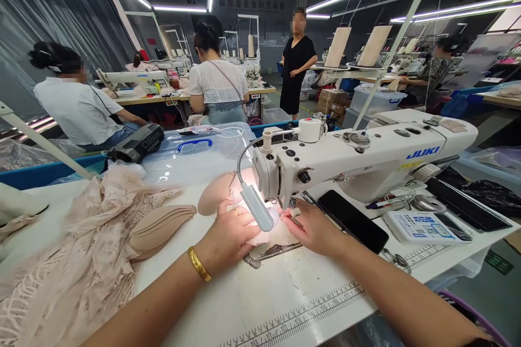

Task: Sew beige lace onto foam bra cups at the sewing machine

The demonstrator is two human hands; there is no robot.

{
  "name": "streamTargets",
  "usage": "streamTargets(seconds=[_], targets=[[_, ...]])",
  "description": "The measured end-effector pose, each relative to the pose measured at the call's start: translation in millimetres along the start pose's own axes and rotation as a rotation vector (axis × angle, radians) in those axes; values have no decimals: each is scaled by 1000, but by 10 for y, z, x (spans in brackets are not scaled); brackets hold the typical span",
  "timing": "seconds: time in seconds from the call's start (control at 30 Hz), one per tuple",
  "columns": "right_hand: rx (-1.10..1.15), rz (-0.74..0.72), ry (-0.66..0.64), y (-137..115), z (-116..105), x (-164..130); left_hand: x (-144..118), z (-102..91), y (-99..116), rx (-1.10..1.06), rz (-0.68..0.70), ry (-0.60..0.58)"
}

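My left hand [232, 230] is closed on a beige bra cup [215, 192], part of which lies flat beyond the fingers. A grey lamp head [258, 209] hides some of its fingertips and the brightly lit cloth under them. Beside the needle area of the white sewing machine [366, 157], my right hand [311, 227] is closed in a pinch. What sits between its fingertips is too small and glaring to make out. Left of my left hand, a stack of beige bra cups [163, 225] rests on the table [260, 303].
Beige lace fabric [85, 249] is heaped at the left. A black phone [352, 219] and a white box [423, 226] lie under the machine arm. A ruler strip [301, 317] runs along the front edge. A clear lidded bin [195, 154] stands behind; several people are beyond.
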State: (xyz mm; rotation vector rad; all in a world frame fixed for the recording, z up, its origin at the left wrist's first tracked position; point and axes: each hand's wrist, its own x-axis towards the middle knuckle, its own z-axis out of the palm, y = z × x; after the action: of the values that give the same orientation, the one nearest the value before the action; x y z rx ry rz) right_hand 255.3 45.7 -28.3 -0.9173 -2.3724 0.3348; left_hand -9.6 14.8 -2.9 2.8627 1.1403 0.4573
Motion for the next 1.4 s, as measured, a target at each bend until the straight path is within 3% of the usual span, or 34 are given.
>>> streamTargets(seconds=[0.17,0.33,0.43,0.6,0.83,1.2,1.3,1.4], targets=[[21,-106,-26,-45,-47,-5,-63,49,76,34,74,49],[52,-232,-205,-114,-96,-17,-78,50,217,32,96,42],[3,-252,-265,-129,-69,-30,-77,15,298,25,108,49],[-37,-220,-239,-118,-14,-21,-48,-12,335,63,96,40],[-19,-138,-174,-95,34,18,40,65,239,110,51,52],[-128,-51,-82,-139,59,100,165,33,102,87,-19,5],[-121,-32,-83,-140,64,104,246,-73,-18,77,-51,19],[-107,-15,-83,-125,77,94,440,-268,-295,100,-239,130]])
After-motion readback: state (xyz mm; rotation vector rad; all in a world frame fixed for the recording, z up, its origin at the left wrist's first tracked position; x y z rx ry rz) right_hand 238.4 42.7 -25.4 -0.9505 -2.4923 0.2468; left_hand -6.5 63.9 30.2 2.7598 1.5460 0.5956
